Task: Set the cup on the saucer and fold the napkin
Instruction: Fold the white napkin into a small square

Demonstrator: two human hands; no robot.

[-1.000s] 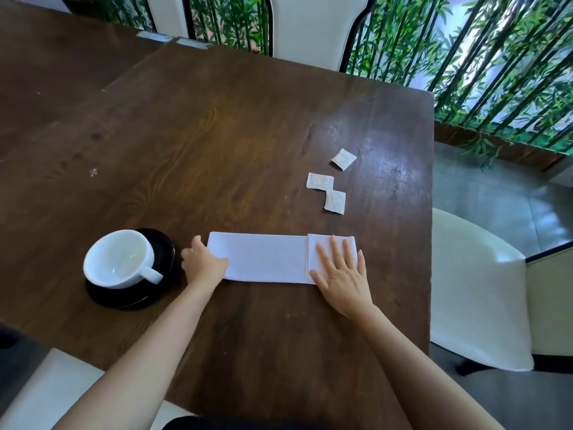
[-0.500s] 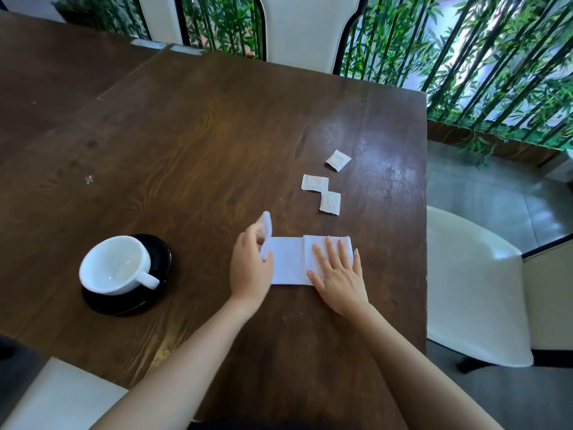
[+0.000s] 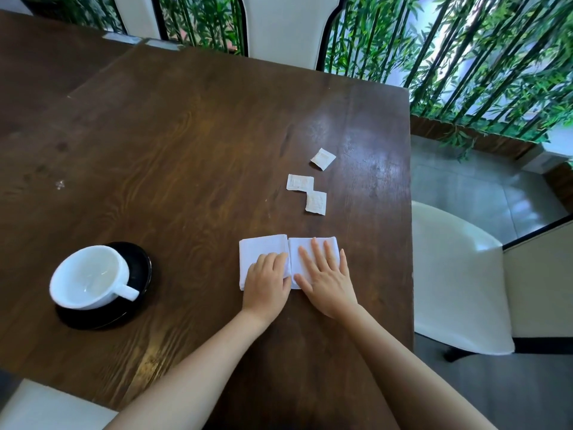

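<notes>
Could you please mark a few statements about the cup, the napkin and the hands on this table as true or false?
1. The white cup sits on the black saucer. True.
2. The cup is full of coffee. False: it looks empty.
3. The left hand and the right hand both rest on the white napkin. True.
4. Five packets lie beyond the napkin. False: three small white packets lie there.
5. The napkin touches the saucer. False: bare table lies between them.
</notes>
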